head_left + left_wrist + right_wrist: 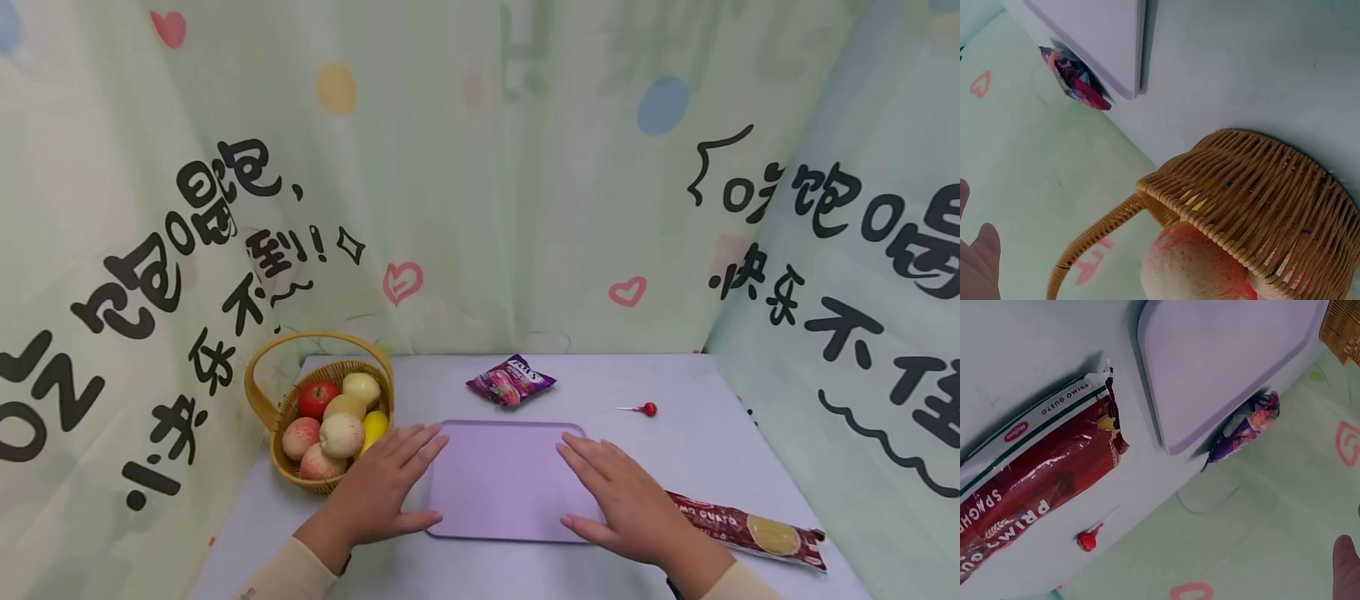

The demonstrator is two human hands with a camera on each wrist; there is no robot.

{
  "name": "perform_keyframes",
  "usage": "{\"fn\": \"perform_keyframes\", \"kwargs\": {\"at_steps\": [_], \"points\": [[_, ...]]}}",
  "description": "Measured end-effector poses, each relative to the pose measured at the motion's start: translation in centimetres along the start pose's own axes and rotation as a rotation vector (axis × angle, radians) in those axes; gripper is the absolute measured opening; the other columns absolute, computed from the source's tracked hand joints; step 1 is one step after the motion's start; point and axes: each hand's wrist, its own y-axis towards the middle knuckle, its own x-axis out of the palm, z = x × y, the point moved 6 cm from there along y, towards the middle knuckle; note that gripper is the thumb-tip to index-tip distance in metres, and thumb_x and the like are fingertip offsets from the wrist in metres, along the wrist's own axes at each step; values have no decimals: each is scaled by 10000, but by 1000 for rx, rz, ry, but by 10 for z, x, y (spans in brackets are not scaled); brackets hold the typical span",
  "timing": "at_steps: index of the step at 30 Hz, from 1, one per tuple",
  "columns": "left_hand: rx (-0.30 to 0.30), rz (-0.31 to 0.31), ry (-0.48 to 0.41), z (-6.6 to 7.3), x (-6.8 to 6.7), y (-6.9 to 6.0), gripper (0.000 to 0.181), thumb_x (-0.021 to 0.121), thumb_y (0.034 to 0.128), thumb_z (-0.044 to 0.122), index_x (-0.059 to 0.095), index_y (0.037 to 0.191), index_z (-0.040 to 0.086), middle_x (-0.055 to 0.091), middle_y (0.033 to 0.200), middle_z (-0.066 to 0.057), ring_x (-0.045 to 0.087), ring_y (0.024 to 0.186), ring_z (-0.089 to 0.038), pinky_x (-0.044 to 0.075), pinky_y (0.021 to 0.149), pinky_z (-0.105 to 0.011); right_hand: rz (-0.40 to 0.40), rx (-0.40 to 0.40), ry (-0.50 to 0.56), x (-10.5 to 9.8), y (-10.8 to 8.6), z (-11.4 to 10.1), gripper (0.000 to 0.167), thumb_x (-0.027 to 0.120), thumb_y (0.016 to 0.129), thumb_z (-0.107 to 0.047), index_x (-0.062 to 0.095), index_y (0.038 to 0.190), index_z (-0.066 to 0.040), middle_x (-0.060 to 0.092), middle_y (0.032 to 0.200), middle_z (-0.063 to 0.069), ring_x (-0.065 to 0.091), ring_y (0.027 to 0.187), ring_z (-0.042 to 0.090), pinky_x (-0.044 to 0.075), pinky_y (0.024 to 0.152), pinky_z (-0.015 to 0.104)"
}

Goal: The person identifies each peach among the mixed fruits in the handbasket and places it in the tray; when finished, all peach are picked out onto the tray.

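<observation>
My left hand (386, 483) hovers with straight fingers at the left edge of a lilac tray (510, 483), close to a wicker basket (281, 462) of fruit. Across from it, my right hand (626, 500) is held the same way over the tray's right edge, holding nothing. Behind the tray lies a purple snack bag (512, 382). A red lollipop (649, 409) lies at the back right. Partly hidden by the right hand and forearm is a dark red spaghetti packet (765, 533), its print clearer in the right wrist view.
Inside the basket are a red tomato-like fruit (318, 399), peaches (322, 462), a yellow fruit (374, 428) and several others. The basket's tall handle (318, 335) arches up. Printed curtains (480, 208) stand at the back and both sides of the white table (675, 458).
</observation>
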Motion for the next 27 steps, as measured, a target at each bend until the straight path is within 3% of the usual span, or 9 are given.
{"fn": "perform_keyframes", "kwargs": {"at_steps": [5, 7, 11, 17, 23, 27], "points": [[-43, 17, -11, -9, 0, -2, 972, 622, 877, 722, 268, 1639, 233, 364, 1654, 4, 367, 1502, -210, 319, 1227, -513, -26, 111, 74, 8, -2, 7, 898, 684, 898, -622, 355, 1607, -181, 387, 1643, -1, 447, 1452, 227, 353, 1211, 453], [-73, 9, -8, -13, -1, -3, 975, 609, 876, 736, 270, 1638, 231, 377, 1646, -6, 367, 1502, -203, 320, 1228, -508, -34, 161, 110, 12, -2, 11, 908, 684, 898, -623, 350, 1608, -167, 381, 1646, 17, 463, 1437, 258, 424, 1147, 524], [-128, 13, -6, -23, -2, -5, 1002, 641, 852, 739, 297, 1628, 207, 386, 1632, -4, 370, 1497, -206, 321, 1228, -502, -53, 252, 171, 22, -5, 17, 951, 691, 874, -657, 328, 1618, -189, 356, 1660, 13, 458, 1440, 286, 445, 1120, 564], [-173, 62, -9, -40, -1, -9, 1042, 737, 796, 700, 350, 1602, 166, 423, 1599, -12, 399, 1468, -225, 335, 1211, -541, -36, 327, 208, 37, -11, 22, 947, 785, 860, -510, 341, 1610, -139, 410, 1627, 71, 461, 1445, 317, 440, 1128, 550], [-193, 140, -9, -54, -3, -13, 1012, 813, 778, 586, 400, 1565, 101, 472, 1559, -60, 435, 1430, -267, 386, 1166, -560, -33, 425, 229, 51, -17, 26, 889, 781, 882, -432, 367, 1586, -81, 465, 1574, 125, 481, 1424, 328, 455, 1114, 528], [-254, 140, 3, -65, -6, -16, 1021, 829, 764, 574, 397, 1563, 107, 471, 1555, -72, 444, 1417, -280, 395, 1163, -549, -29, 474, 251, 57, -20, 30, 860, 781, 886, -406, 394, 1560, -37, 479, 1549, 143, 503, 1402, 328, 458, 1112, 525]]}}
